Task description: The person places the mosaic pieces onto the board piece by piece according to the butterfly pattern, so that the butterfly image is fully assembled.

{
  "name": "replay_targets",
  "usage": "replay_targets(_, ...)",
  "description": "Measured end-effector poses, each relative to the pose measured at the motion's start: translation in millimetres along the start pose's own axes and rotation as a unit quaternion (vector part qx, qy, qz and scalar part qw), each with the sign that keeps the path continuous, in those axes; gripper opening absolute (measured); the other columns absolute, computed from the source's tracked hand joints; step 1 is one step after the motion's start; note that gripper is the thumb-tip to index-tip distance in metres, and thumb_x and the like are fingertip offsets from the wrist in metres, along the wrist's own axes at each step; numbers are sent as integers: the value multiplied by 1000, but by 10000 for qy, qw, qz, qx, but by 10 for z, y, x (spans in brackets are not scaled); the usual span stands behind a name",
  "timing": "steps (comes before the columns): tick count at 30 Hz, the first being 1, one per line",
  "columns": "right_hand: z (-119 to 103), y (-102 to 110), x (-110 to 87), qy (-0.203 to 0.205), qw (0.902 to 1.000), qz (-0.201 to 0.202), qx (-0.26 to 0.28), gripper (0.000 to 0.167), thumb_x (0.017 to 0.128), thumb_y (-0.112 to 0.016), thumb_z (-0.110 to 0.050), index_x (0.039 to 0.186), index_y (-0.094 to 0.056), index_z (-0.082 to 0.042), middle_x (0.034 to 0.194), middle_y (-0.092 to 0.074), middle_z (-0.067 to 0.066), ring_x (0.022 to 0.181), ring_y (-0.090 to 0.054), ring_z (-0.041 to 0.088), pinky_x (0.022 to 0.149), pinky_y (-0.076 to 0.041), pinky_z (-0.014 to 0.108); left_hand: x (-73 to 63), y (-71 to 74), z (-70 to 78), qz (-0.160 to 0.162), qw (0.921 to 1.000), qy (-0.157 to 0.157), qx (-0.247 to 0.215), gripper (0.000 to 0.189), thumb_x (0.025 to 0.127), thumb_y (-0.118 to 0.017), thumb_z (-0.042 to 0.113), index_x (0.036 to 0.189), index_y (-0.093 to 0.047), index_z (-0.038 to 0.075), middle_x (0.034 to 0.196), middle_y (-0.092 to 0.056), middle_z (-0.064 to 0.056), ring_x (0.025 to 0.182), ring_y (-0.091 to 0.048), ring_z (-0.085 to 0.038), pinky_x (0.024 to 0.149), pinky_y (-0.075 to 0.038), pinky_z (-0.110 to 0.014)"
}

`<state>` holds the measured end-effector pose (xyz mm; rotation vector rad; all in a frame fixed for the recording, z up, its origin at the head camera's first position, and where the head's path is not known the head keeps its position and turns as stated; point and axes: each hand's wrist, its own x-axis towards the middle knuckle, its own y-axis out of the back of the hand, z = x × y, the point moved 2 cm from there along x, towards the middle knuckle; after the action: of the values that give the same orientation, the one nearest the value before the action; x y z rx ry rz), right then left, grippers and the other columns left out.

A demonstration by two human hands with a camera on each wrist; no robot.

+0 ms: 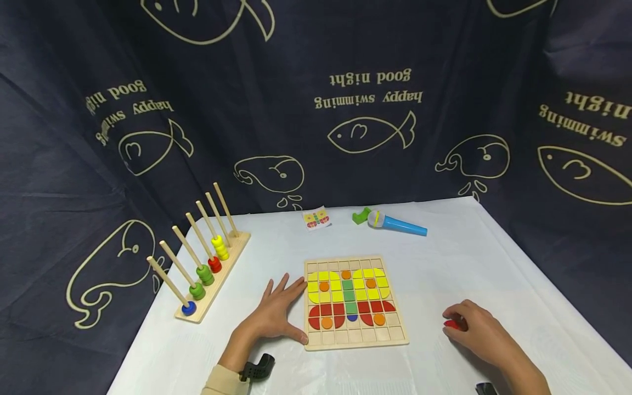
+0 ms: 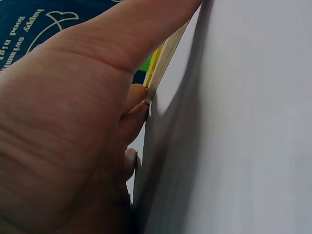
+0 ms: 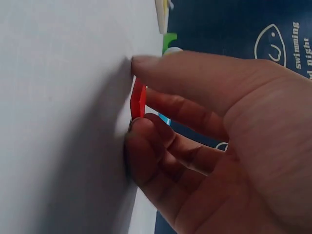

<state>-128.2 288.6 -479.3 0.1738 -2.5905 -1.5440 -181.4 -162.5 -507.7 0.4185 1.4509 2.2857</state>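
A square wooden grid board point(image 1: 357, 346) lies on the white table, with yellow, red, green, orange and blue pieces forming a butterfly. My left hand point(image 1: 271, 315) rests at the board's left side, fingers spread, with thumb and fingertips touching its edge. In the left wrist view, the thumb covers much of the board's edge. To the right of the board, my right hand point(image 1: 476, 332) pinches a small flat red piece point(image 3: 138, 100) between thumb and fingers, low over the table. The fingers partly hide the piece, so its full outline cannot be seen.
On the left stands a wooden bead-stacking rack point(image 1: 217, 291) with upright pegs and coloured beads. Behind the board lie a butterfly picture card point(image 1: 316, 218), a green block point(image 1: 361, 215) and a blue toy microphone point(image 1: 402, 225). A dark fish-print curtain point(image 1: 286, 99) backs the table.
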Motion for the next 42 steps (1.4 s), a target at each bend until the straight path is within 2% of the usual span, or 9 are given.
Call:
replay_targets(5,-24,-5,-7,157,9998,105,57,24,75,-78,-6,96,-70,-15,88,-58,-5,77,-53,10,68,-50,29,-2,-2,13,-29,10000,-15,13,133,43,-73,82,153,-30,20,157,-24,3,145,-4,-31,111,5,-57)
replay_targets(11,-76,-49,23,161,9997,45,191,31,74,-72,2,103,-70,-9,93,-59,-1,81,-56,11,70,-53,30,-2,3,38,-36,10000,-46,-35,133,43,-73,81,152,-31,18,156,-25,2,145,-5,-32,111,4,-58)
replay_targets(17,-125,-39,36,-129,9991,-377,110,33,70,-76,-1,101,-70,-11,85,-58,-4,76,-52,12,65,-49,29,-8,14,43,-54,10000,-20,-14,133,43,-73,82,153,-30,19,157,-24,3,145,-5,-31,111,3,-58)
replay_targets(22,-175,-49,34,-323,9961,-819,111,37,71,-83,-15,105,-69,-13,72,-51,-5,67,-47,13,57,-40,26,-9,29,35,-19,10000,-36,-41,133,44,-74,81,152,-30,19,157,-25,2,145,-5,-32,111,3,-58)
replay_targets(27,-224,-104,66,-378,9962,-781,112,34,75,-81,-18,106,-68,-13,66,-50,-5,61,-45,12,53,-37,26,2,22,10,-3,10000,-42,-1,133,44,-73,82,153,-30,19,157,-24,3,145,-5,-32,111,3,-58)
replay_targets(33,-242,-120,89,-377,9928,-1040,453,31,76,-77,-8,106,-69,-12,75,-55,-5,70,-50,13,58,-44,26,-2,8,-1,-47,10000,32,2,133,43,-73,83,153,-29,21,157,-23,5,145,-4,-30,112,4,-56)
replay_targets(37,-237,-122,113,-234,9936,-991,494,23,79,-72,-5,101,-70,-13,79,-57,-6,72,-51,13,60,-46,25,-7,1,-6,-31,10000,29,8,134,43,-72,83,153,-29,21,157,-23,4,145,-4,-30,112,4,-56)
replay_targets(42,-248,-144,127,-245,9948,-910,383,22,77,-79,-14,96,-69,-16,73,-53,-6,69,-49,12,58,-42,25,0,0,-13,-21,10000,51,36,133,43,-71,84,153,-30,21,157,-24,4,145,-4,-29,112,4,-57)
